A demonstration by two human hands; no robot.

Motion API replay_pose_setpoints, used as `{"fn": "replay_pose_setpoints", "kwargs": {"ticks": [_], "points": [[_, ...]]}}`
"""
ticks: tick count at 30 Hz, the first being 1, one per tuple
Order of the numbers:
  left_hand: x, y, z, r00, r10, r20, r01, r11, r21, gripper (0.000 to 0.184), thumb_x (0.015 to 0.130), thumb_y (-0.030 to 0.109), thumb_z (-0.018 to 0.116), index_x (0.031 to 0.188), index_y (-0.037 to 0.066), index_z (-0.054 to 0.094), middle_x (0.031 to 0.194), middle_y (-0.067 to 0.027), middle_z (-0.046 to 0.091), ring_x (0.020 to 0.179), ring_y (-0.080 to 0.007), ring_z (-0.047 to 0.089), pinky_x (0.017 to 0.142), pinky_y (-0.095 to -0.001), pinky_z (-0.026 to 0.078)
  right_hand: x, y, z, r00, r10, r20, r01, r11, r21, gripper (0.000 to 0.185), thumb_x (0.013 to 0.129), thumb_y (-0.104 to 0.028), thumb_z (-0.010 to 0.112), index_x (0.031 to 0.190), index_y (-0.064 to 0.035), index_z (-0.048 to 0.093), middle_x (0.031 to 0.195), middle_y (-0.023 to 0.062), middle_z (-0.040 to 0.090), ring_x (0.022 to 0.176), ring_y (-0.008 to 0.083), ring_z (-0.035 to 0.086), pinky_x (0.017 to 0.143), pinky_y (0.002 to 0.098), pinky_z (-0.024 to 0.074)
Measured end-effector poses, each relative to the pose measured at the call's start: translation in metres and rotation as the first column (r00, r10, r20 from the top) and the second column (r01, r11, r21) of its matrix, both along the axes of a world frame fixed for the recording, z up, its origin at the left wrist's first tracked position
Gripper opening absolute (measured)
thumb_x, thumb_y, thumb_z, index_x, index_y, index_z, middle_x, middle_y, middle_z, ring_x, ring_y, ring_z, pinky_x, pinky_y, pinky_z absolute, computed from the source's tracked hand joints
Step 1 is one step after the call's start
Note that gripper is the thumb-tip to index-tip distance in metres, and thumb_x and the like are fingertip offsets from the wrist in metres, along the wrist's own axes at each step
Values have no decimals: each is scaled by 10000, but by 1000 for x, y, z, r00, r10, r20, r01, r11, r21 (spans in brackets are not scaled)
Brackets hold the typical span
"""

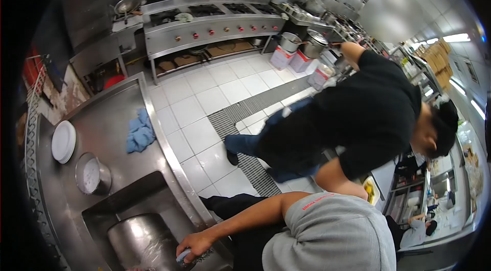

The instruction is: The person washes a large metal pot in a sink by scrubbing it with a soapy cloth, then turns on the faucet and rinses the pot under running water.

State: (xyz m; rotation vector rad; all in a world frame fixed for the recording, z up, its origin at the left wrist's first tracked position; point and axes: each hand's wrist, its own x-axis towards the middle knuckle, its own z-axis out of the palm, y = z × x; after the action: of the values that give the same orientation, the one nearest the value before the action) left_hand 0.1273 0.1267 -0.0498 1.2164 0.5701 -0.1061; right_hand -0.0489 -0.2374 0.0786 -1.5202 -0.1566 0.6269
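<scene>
My right hand (pixel 196 245) reaches down over the sink (pixel 97 218), its fingers closed around a small light-blue sponge (pixel 182 256). Fine detail of the sponge is too blurred to make out. Just beside that hand, a big stainless steel stockpot (pixel 134 233) sits in the basin, its side wet and shiny. I cannot tell whether the sponge touches the pot. My left hand is out of the frame. On the steel counter beyond the basin stand a smaller metal pot (pixel 104 181) with whitish contents and a stack of white plates (pixel 63 142). A crumpled blue cloth (pixel 140 133) lies near the counter's edge.
A co-worker in black (pixel 358 112) stands close on my right, leaning away. Across the tiled floor (pixel 189 117) runs a gas range (pixel 215 28) with pots along its back. A grey drain grating (pixel 266 102) crosses the floor; pots on boxes (pixel 302 62) stand beyond.
</scene>
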Motion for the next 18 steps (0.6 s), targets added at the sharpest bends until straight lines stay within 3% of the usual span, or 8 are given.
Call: {"fn": "replay_pose_setpoints", "kwargs": {"ticks": [5, 6, 7, 8, 9, 10, 14, 18], "points": [[12, -6, -8, 986, 84, -144, -88, 996, -26, 202, 918, 247, 404, 759, 140, 468, 649, 23, 427, 522, -130, 381, 474, -262, 340, 5, 6, 18, 993, 54, 100, -45, 995, -92, 404, 880, -337, 649, 1199, -92, 620, 1115, 128, 665, 1052, 269, 616, 908, 352, 463], [7, -17, 2, 940, 150, -306, -115, 985, 130, 185, 915, 248, 435, 789, 137, 512, 673, 17, 488, 577, -147, 446, 535, -293, 398, 6, 8, 17, 989, 59, 139, -44, 993, -107, 416, 887, -362, 649, 1211, -102, 621, 1116, 124, 669, 1044, 264, 623, 900, 349, 471], [6, 17, -31, 979, -40, -202, 23, 996, -86, 336, 950, 276, 433, 1178, 52, 537, 985, -92, 602, 868, -216, 558, 805, -379, 469, 8, 9, 20, 999, 43, 4, -43, 991, -131, 430, 891, -380, 651, 1227, -114, 619, 1119, 116, 673, 1030, 239, 629, 894, 335, 478], [0, -2, -16, 978, -21, -207, 8, 998, -60, 318, 957, 281, 432, 1140, 51, 551, 1010, -97, 605, 897, -229, 569, 811, -379, 474, 7, 12, 19, 990, 50, -128, -71, 983, -168, 443, 895, -398, 653, 1243, -126, 617, 1122, 109, 677, 1017, 214, 636, 887, 322, 485], [-13, -20, 12, 994, -26, -110, -1, 972, -237, 314, 964, 291, 439, 1124, 45, 550, 1031, -115, 614, 919, -249, 578, 813, -379, 477, 2, 14, -8, 988, -2, -157, -3, 1000, -31, 426, 908, -389, 650, 1252, -140, 619, 1115, 90, 682, 994, 149, 631, 877, 296, 492], [-27, -29, 34, 993, -76, 94, 106, 918, -382, 316, 972, 315, 450, 1109, 48, 547, 1040, -127, 621, 982, -267, 599, 812, -366, 481, 11, 13, 35, 971, -18, -239, -32, 979, -203, 370, 931, -251, 630, 1267, -99, 605, 1115, 70, 690, 886, 99, 633, 759, 252, 518], [-30, -41, 58, 995, -56, 81, 88, 881, -465, 801, 870, 690, 399, 1216, -30, 452, 1242, -204, 583, 1177, -332, 565, 823, -410, 513, 17, 21, 19, 998, 45, 51, -32, 971, -236, 326, 907, -226, 651, 1194, -73, 642, 1139, 140, 662, 1030, 212, 630, 928, 325, 473], [-39, -48, 52, 994, 104, 12, -90, 906, -413, 859, 828, 747, 381, 1202, -23, 448, 1157, -172, 624, 1052, -298, 628, 803, -407, 526, 34, 42, 23, 897, 95, 432, 47, 951, -307, 306, 851, -179, 687, 1115, -32, 640, 1115, 166, 635, 1027, 304, 620, 922, 359, 474]]}}
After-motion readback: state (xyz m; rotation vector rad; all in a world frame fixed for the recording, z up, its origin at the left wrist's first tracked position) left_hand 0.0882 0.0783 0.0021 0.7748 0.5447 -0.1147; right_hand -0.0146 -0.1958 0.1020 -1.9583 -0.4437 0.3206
